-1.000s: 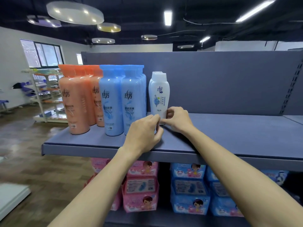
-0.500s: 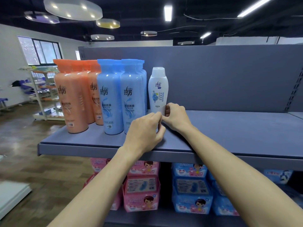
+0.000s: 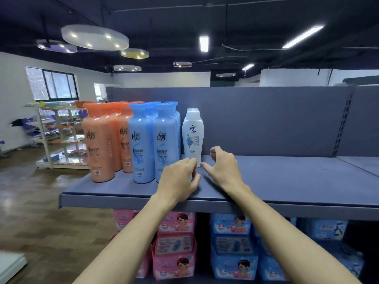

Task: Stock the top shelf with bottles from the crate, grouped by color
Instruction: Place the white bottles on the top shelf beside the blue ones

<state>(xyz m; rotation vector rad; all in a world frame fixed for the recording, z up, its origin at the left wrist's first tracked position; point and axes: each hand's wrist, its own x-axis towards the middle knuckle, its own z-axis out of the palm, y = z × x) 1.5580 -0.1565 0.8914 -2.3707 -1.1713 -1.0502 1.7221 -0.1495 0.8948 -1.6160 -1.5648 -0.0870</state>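
A white bottle (image 3: 192,138) stands upright on the grey top shelf (image 3: 287,181), just right of a row of blue bottles (image 3: 143,144). Orange bottles (image 3: 100,144) are grouped further left. My left hand (image 3: 180,179) is in front of the white bottle, its curled fingertips touching the base and the thumb lying below, off the bottle. My right hand (image 3: 223,167) hovers just right of the bottle, apart from it, with fingers loosely curled and nothing in it. The crate is out of view.
The top shelf runs bare to the right of the white bottle, with a grey back panel (image 3: 266,119) behind. Pink packs (image 3: 174,249) and blue packs (image 3: 231,253) fill the shelf below. A rack (image 3: 59,136) stands far left on the wooden floor.
Both hands were pinching the white bottle's base. My right hand has since let go and drawn right, and my left hand's grip has loosened. The view has tilted up.
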